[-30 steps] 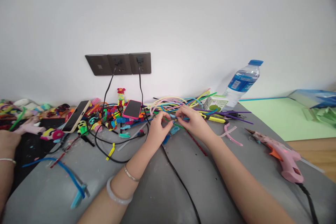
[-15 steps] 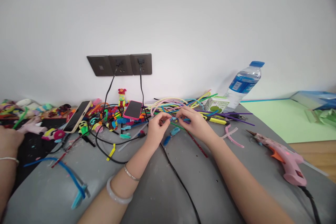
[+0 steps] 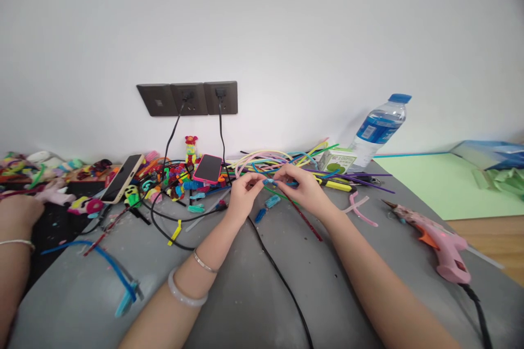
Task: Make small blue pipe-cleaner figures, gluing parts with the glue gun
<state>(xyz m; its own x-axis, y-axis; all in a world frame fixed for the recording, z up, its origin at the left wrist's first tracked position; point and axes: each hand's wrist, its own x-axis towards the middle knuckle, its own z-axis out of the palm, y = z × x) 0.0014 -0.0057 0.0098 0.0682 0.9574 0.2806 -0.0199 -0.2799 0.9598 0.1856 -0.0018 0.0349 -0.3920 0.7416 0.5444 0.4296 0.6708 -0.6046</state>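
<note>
1. My left hand (image 3: 240, 200) and right hand (image 3: 306, 192) meet fingertip to fingertip above the grey table (image 3: 245, 305). Thumb and forefinger of each are closed in a pinch on one blue fuzzy piece (image 3: 270, 181).
2. The piece is held off the surface, between the two hands. Its long axis runs left to right, from one pinch to the other. Neither hand looks clearly nearer; each takes an end. It is short and soft-looking, with a chenille nap; I can't make out its exact form.
3. Just below the hands, on the table, lies a blue clip (image 3: 266, 207), slanted, apart from both hands.
4. A thin, glittery red stem (image 3: 305, 218) passes under my right wrist; a smooth black cable (image 3: 282, 283) runs between my forearms.
5. Behind the hands sits a loose tangle of pipe cleaners (image 3: 266, 159) in many colours, long and bent, beside a pink phone (image 3: 207, 168).
6. Further right: a small green box (image 3: 338, 161), a clear plastic water bottle (image 3: 379, 128) and a pink glue gun (image 3: 438, 240), well apart from my fingers.
7. At the far left edge, another person's hand (image 3: 20, 212) rests near more bright craft pieces.
</note>
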